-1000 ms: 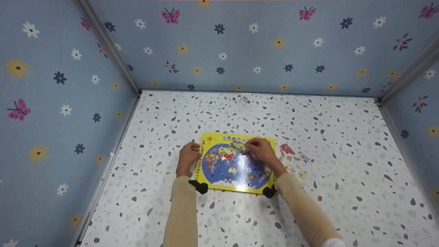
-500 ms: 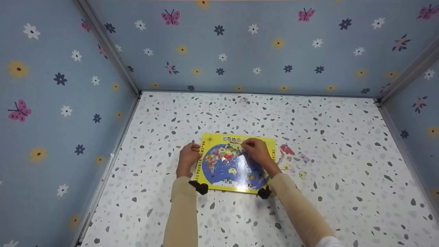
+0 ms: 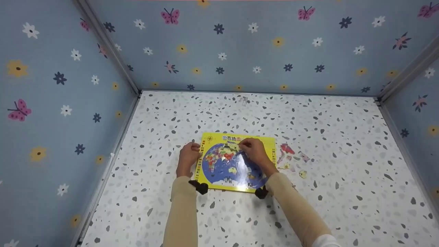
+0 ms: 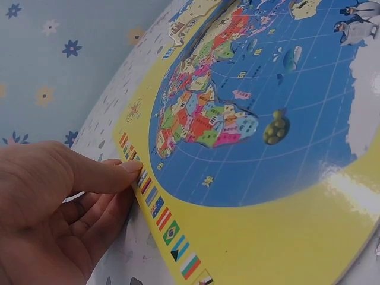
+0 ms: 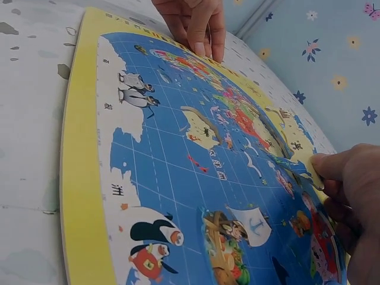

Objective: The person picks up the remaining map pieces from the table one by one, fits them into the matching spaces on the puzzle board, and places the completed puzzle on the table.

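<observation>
A yellow-framed world map puzzle board (image 3: 223, 187) lies flat, its blue ocean filling the oval. My left hand (image 3: 188, 157) holds the board's left edge, thumb on top beside the row of flags (image 4: 158, 206). Over the upper part of the map, my right hand (image 3: 254, 151) pinches a pale yellow and blue map piece (image 5: 297, 138) between thumb and fingers. That piece sits slightly tilted along the top of the coloured Asia area (image 5: 246, 119); whether it lies in its recess I cannot tell. Part of the board is hidden under my right hand.
Several loose pieces lie right of the board, among them a red one (image 3: 286, 149) and a yellow one (image 3: 302, 174). Black straps (image 3: 199, 187) hang at both wrists. Blue flowered panels (image 3: 240, 44) border the speckled white table (image 3: 343, 144).
My right hand has moved a little left along the top of the map, taking the piece with it. My left hand has stayed at the board's left edge.
</observation>
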Action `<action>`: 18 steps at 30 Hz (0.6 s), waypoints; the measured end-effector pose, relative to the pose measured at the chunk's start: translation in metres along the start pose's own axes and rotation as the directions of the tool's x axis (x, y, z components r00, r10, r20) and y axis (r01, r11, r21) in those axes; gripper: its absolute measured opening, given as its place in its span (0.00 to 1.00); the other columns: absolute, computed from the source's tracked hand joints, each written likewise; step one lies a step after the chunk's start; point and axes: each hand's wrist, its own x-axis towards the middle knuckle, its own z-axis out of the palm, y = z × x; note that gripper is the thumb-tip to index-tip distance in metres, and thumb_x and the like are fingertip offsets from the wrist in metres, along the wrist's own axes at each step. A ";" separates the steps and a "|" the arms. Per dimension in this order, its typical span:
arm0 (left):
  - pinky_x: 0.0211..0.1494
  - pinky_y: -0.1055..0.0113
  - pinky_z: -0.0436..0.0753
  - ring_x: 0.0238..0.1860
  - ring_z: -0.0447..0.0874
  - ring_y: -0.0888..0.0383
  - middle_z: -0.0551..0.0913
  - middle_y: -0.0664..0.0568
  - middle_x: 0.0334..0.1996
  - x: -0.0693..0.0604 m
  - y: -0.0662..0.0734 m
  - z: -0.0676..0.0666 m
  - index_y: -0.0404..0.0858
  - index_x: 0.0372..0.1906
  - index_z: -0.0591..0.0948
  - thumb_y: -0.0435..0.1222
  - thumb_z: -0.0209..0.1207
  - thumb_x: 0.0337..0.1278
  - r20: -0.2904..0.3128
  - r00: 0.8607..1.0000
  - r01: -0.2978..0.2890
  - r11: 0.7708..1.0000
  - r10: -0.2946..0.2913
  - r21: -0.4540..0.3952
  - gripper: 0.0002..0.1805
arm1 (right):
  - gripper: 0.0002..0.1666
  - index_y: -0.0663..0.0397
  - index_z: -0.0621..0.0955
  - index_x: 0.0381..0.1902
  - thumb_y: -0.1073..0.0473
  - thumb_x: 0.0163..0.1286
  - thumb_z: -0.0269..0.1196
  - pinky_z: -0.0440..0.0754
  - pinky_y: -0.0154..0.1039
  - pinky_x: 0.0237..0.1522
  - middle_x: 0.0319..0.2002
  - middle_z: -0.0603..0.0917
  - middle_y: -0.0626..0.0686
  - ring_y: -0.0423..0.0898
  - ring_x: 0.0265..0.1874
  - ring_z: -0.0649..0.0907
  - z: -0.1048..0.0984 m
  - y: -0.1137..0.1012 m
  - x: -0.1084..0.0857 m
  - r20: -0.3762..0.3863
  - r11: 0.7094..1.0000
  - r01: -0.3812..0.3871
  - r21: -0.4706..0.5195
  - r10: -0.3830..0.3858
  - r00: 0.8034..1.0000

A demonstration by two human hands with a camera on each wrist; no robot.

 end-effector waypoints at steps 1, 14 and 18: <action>0.59 0.57 0.72 0.51 0.74 0.52 0.77 0.47 0.49 0.000 0.000 0.000 0.40 0.54 0.76 0.28 0.59 0.55 -0.001 1.000 0.005 1.000 -0.005 0.000 0.20 | 0.06 0.50 0.86 0.38 0.58 0.65 0.64 0.78 0.39 0.41 0.40 0.86 0.50 0.44 0.38 0.83 0.001 0.000 0.001 0.004 1.000 -0.001 -0.010 0.001 1.000; 0.59 0.57 0.72 0.51 0.74 0.51 0.77 0.46 0.49 -0.006 0.004 -0.002 0.39 0.54 0.76 0.27 0.58 0.55 0.005 1.000 0.007 1.000 -0.006 -0.007 0.20 | 0.07 0.48 0.86 0.40 0.58 0.64 0.64 0.79 0.42 0.46 0.41 0.85 0.49 0.44 0.41 0.83 0.006 -0.005 0.003 0.017 0.993 0.032 -0.111 -0.031 0.999; 0.57 0.57 0.73 0.50 0.74 0.51 0.77 0.45 0.49 -0.004 0.001 -0.001 0.38 0.54 0.76 0.27 0.58 0.54 -0.009 0.999 -0.031 1.000 0.031 0.002 0.20 | 0.08 0.49 0.87 0.40 0.59 0.65 0.63 0.80 0.41 0.44 0.41 0.86 0.49 0.43 0.39 0.83 0.006 -0.006 0.003 0.022 0.991 0.066 -0.116 -0.064 0.998</action>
